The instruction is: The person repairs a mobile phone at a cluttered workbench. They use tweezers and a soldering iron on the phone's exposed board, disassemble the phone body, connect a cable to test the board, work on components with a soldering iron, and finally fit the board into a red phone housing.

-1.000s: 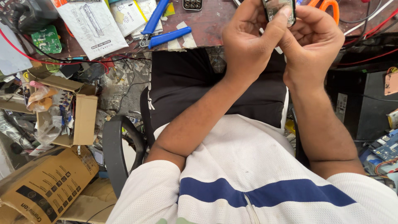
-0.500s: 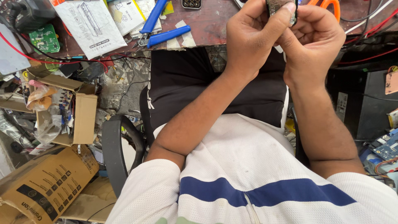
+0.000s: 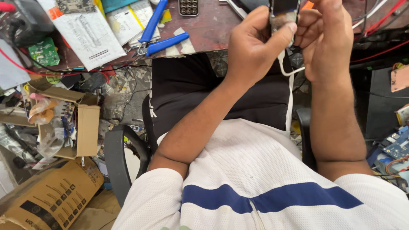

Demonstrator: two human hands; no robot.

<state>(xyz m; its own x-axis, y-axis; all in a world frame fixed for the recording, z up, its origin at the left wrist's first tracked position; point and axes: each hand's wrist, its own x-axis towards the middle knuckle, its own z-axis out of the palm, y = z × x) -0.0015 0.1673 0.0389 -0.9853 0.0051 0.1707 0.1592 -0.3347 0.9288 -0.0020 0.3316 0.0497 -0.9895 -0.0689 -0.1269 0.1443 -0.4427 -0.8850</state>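
- Worn reddish-brown surface [image 3: 208, 30] up top, strewn with papers and blue-handled cutters [image 3: 164, 42].
- Black chair armrest [image 3: 117, 157] below-left.
- Cardboard boxes [image 3: 85, 127] crowd the cluttered floor at left.

The small device [image 3: 284, 17] pinched between both hands looks like dull grey metal, with a smooth white plastic cable [image 3: 289, 71] hanging from it. Near the desk's front edge, the cutters [image 3: 158, 33] have glossy blue plastic handles. The desk [image 3: 213, 30] is worn, matt reddish wood. The open box [image 3: 87, 127] is matt brown cardboard.
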